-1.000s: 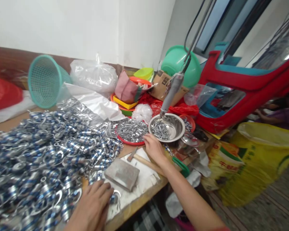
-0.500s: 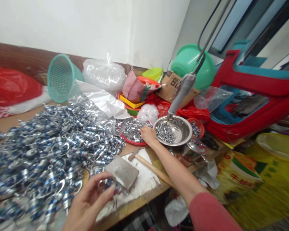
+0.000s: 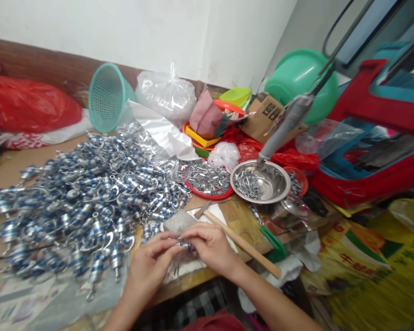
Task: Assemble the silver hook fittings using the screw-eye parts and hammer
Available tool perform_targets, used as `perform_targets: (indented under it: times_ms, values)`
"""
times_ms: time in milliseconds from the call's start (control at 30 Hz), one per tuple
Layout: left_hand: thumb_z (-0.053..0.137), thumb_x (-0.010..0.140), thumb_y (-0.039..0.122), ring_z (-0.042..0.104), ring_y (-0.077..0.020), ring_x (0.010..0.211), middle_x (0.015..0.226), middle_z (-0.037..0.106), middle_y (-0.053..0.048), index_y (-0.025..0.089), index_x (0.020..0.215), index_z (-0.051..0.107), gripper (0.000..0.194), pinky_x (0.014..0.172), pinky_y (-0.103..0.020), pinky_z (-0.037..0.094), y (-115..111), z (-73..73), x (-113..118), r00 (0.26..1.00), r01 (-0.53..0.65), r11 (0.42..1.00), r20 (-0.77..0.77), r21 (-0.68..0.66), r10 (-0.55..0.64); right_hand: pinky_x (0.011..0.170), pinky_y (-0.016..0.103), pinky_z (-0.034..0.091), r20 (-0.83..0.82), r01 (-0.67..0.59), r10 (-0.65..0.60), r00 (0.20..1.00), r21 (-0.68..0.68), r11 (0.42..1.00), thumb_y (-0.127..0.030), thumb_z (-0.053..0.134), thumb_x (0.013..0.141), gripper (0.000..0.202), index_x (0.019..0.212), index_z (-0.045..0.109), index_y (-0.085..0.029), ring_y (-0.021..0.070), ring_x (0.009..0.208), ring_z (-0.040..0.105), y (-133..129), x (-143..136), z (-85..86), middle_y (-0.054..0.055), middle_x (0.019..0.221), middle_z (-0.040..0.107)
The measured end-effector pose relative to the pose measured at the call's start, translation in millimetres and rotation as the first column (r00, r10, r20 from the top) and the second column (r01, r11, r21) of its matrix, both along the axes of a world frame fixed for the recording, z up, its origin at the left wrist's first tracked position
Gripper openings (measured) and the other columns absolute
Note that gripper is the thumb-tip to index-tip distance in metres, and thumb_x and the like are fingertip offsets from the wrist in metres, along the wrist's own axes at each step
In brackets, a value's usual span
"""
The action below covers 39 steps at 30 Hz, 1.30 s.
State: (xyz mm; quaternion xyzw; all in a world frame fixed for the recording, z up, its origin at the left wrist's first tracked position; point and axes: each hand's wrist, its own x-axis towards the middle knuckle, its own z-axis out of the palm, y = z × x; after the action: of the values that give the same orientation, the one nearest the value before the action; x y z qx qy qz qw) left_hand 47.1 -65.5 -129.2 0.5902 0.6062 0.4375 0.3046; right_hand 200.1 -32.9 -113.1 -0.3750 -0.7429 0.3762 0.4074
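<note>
Fingers (image 3: 166, 237): left hand (image 3: 151, 263) and right hand (image 3: 214, 244) both pinching one small part (image 3: 185, 246) | part: between the hands, near the table's (image 3: 188, 281) front edge, just before the block (image 3: 178, 222) | hammer (image 3: 246, 244): right of block | pile (image 3: 96, 202): left | tray (image 3: 211, 196), bowl (image 3: 276, 184): beyond hammer

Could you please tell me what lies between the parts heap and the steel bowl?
A red tray of small metal pieces lies there in the head view.
</note>
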Motion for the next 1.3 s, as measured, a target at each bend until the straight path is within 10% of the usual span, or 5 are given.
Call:
perform_targets:
  times_ms: [400,700,833,1033,1300]
  values:
    - [0.059,0.069,0.022,0.068,-0.02,0.072,0.079,0.074,-0.006,0.024,0.066,0.074,0.015,0.07,-0.03,0.054,-20.1,7.9,2.5,0.998,0.016,0.97,-0.059,0.243,-0.001,0.062,0.022,0.051,-0.163,-0.032,0.012,0.986,-0.116,0.993,-0.008,0.055,0.07,0.019,0.086,0.053,-0.019,0.0113,0.067,0.062,-16.5,7.5,5.9,-0.001,0.073,0.063]
    - [0.065,0.068,0.027,0.064,-0.0185,0.081,0.081,0.073,-0.001,0.028,0.073,0.073,0.01,0.074,-0.026,0.049,-38.4,28.8,5.6,0.97,0.033,0.999,0.239,0.015,-0.035,0.067,0.026,0.054,-0.12,-0.029,0.042,0.992,0.109,0.994,-0.02,0.064,0.072,0.03,0.1,0.051,-0.019,0.0148,0.076,0.064,-44.9,15.5,16.4,0.004,0.085,0.066]
    - [0.064,0.069,0.031,0.061,-0.0152,0.069,0.073,0.07,0.0,0.025,0.071,0.071,0.009,0.064,-0.022,0.047,-44.2,36.2,4.6,0.913,0.095,0.987,0.407,-0.129,-0.035,0.073,0.025,0.051,0.118,-0.101,0.035,0.992,0.613,0.784,-0.009,0.056,0.077,0.025,0.1,0.058,-0.015,0.0155,0.087,0.061,-54.5,24.5,13.7,0.011,0.096,0.064]
    - [0.061,0.072,0.031,0.059,-0.0171,0.07,0.071,0.067,-0.001,0.023,0.068,0.068,0.012,0.065,-0.023,0.044,-46.1,55.5,1.3,0.964,0.189,0.979,0.206,-0.072,-0.171,0.072,0.028,0.051,0.221,-0.176,-0.005,0.975,0.791,0.586,-0.009,0.047,0.082,0.022,0.096,0.063,-0.01,0.0191,0.091,0.06,-53.2,31.2,20.7,0.014,0.094,0.066]
    - [0.065,0.067,0.032,0.061,-0.0187,0.07,0.069,0.071,-0.002,0.021,0.069,0.072,0.013,0.067,-0.025,0.045,-41.9,50.8,4.5,0.911,0.202,0.955,0.398,-0.216,-0.103,0.069,0.023,0.053,0.018,0.002,-0.015,1.0,0.557,0.83,-0.006,0.054,0.076,0.024,0.092,0.067,-0.017,0.0143,0.079,0.064,-54.9,22.4,12.2,0.01,0.092,0.068]
